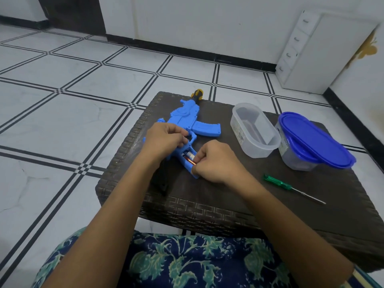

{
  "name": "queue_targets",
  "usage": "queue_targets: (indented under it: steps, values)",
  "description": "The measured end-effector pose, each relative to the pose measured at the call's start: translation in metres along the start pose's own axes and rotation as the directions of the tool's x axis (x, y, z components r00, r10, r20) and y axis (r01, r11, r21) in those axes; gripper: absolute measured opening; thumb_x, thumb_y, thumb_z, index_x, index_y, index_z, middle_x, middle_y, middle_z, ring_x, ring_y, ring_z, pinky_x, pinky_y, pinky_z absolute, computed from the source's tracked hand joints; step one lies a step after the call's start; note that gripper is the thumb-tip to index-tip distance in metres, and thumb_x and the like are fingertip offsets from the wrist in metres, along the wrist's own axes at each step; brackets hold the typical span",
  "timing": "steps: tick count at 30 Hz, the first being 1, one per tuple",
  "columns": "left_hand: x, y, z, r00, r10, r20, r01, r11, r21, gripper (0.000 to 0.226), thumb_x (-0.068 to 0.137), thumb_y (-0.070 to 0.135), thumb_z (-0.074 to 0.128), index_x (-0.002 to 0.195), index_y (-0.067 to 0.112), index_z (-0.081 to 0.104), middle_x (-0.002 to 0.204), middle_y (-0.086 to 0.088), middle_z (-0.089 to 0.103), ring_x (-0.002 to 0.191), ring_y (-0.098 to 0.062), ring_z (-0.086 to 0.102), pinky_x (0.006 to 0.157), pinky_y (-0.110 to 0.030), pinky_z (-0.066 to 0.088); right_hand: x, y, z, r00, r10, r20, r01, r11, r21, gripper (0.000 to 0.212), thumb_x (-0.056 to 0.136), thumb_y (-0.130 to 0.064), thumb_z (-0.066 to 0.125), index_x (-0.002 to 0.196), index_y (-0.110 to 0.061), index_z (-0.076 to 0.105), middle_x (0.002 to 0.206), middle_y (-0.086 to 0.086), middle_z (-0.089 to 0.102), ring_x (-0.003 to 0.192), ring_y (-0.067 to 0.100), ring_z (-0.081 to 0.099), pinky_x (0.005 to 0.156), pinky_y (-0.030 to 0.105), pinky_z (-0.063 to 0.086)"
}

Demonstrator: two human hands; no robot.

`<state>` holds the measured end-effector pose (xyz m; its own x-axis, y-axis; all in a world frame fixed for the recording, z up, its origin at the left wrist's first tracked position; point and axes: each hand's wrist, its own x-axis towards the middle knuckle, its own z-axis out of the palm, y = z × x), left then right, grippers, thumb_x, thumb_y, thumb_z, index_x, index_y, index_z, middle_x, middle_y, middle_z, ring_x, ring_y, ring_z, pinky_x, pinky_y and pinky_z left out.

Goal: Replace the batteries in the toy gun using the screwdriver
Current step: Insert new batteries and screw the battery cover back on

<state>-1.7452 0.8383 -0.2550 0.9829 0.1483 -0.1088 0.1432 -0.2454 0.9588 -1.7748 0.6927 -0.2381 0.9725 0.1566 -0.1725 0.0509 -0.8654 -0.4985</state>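
A blue toy gun (188,119) lies on a dark woven table (207,202), muzzle pointing away. Its battery compartment near the grip is open, and a reddish battery (189,160) shows inside. My left hand (166,139) grips the gun's body just above the compartment. My right hand (216,161) pinches the near end of the battery with thumb and fingertips, resting against the gun's grip. A green-handled screwdriver (291,188) lies loose on the table to the right of my right hand, tip pointing right.
An open clear plastic box (254,129) stands right of the gun. Beside it stands a second box with two blue lids (313,140) on top. A white drawer unit (307,57) stands on the tiled floor at the back right. My patterned clothing fills the bottom edge.
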Motion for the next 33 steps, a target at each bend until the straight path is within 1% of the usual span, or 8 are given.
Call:
queue_targets:
  steps: [7,10,12,14,21,24,28,33]
  values:
    - [-0.001,0.000,0.000,1.000,0.008,0.003,-0.008,1.000,0.010,0.022,0.077,-0.004,0.060,0.075,0.016,0.070,0.078,-0.009,0.073,0.069,-0.015,0.063,0.076,-0.026,0.054,0.000,-0.006,0.001,1.000,-0.027,-0.015,0.026,0.996,-0.080,0.026,0.080,-0.025,0.071,0.102,-0.013,0.071,0.105,0.004,0.068,0.101,0.023,0.061,0.081,0.029,0.047]
    - [0.000,0.001,-0.001,1.000,0.006,0.009,-0.006,1.000,0.008,0.024,0.078,-0.004,0.060,0.073,0.017,0.070,0.077,-0.007,0.072,0.071,-0.016,0.064,0.077,-0.027,0.054,0.001,0.004,-0.014,0.994,-0.084,0.066,0.084,0.996,-0.001,0.015,0.078,-0.020,0.077,0.091,-0.014,0.071,0.088,-0.005,0.068,0.087,0.013,0.064,0.076,0.027,0.051]
    - [0.000,0.000,-0.002,1.000,0.005,0.013,-0.005,1.000,0.007,0.023,0.077,-0.004,0.061,0.073,0.017,0.070,0.077,-0.007,0.073,0.071,-0.016,0.064,0.078,-0.028,0.055,0.002,0.014,-0.023,0.982,-0.147,0.116,0.144,0.989,0.037,0.024,0.074,-0.020,0.083,0.093,-0.019,0.069,0.081,-0.013,0.061,0.071,0.002,0.057,0.066,0.017,0.045]
    - [0.000,0.000,-0.002,1.000,0.004,0.012,-0.004,1.000,0.009,0.023,0.077,-0.003,0.062,0.073,0.018,0.070,0.079,-0.009,0.073,0.072,-0.016,0.064,0.079,-0.030,0.055,0.005,0.023,-0.027,0.975,-0.190,0.117,0.182,0.981,0.070,0.032,0.069,-0.023,0.087,0.096,-0.021,0.069,0.084,-0.011,0.060,0.067,0.001,0.053,0.065,0.016,0.045]
    - [-0.001,0.000,0.000,1.000,0.009,0.002,-0.009,1.000,0.006,0.024,0.077,-0.003,0.062,0.073,0.019,0.069,0.080,-0.009,0.073,0.076,-0.018,0.066,0.082,-0.032,0.056,0.015,0.036,-0.023,0.958,-0.273,0.089,0.253,0.948,0.191,0.028,0.065,-0.023,0.090,0.086,-0.024,0.072,0.084,-0.005,0.062,0.072,0.006,0.055,0.069,0.024,0.050]
    - [-0.001,0.000,0.000,1.000,0.007,0.010,-0.007,1.000,0.006,0.023,0.077,-0.003,0.061,0.074,0.018,0.070,0.082,-0.010,0.073,0.076,-0.018,0.066,0.080,-0.030,0.055,0.018,0.039,-0.024,0.958,-0.269,0.101,0.236,0.937,0.256,0.026,0.066,-0.020,0.089,0.087,-0.021,0.074,0.082,-0.001,0.062,0.069,0.010,0.055,0.065,0.020,0.047]
    - [0.001,-0.002,0.000,1.000,0.005,0.016,-0.005,1.000,-0.009,0.023,0.077,-0.004,0.061,0.076,0.017,0.070,0.082,-0.012,0.073,0.073,-0.018,0.064,0.076,-0.029,0.054,0.019,0.037,-0.020,0.948,-0.311,0.067,0.292,0.934,0.207,0.025,0.067,-0.021,0.089,0.085,-0.023,0.072,0.082,-0.002,0.059,0.069,0.008,0.053,0.061,0.012,0.045]
    - [0.002,-0.003,0.000,1.000,0.012,0.009,-0.012,1.000,-0.002,0.023,0.078,-0.004,0.061,0.077,0.017,0.070,0.081,-0.010,0.073,0.075,-0.018,0.066,0.078,-0.029,0.055,0.018,0.038,-0.015,0.911,-0.408,0.053,0.398,0.907,0.140,0.020,0.077,-0.015,0.081,0.095,-0.021,0.073,0.088,-0.005,0.055,0.080,0.009,0.055,0.072,0.012,0.044]
